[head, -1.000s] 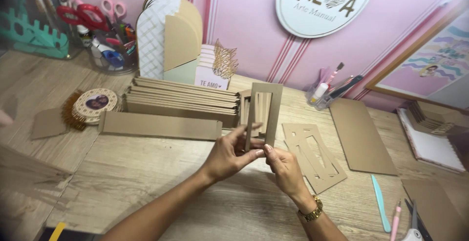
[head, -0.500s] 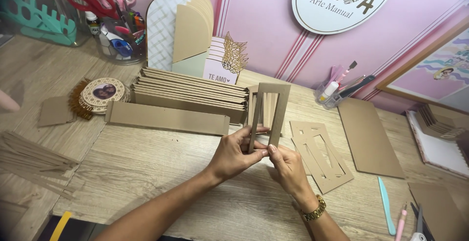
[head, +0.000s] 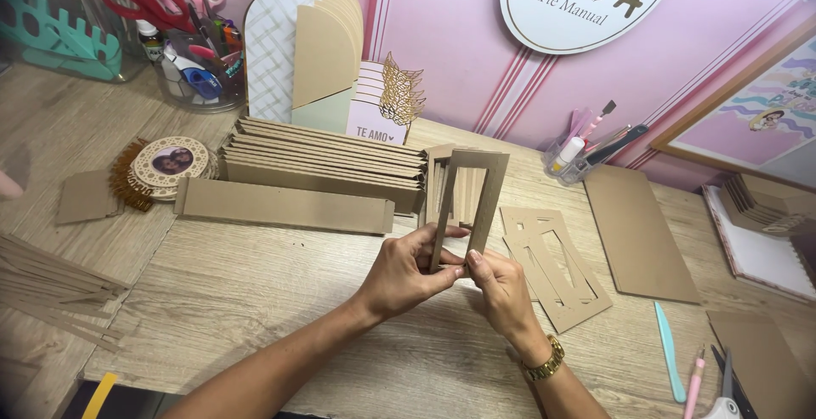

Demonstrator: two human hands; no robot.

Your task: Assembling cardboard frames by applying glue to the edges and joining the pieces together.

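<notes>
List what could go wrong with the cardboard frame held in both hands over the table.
1. The cardboard frame is pinched only at its lower end by the left hand and right hand; its thin sides could bend or crease.
2. Its raised top end stands near the row of upright frames; a tilt might knock them over.
3. If dropped, it could land on the cut-out sheets and shift them.

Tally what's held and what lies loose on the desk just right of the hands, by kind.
Cardboard frame held in both hands: 1
Cut-out cardboard sheet pile: 1
Plain cardboard panel: 1
Teal folding tool: 1
Pink pen: 1
Total: 5
</notes>
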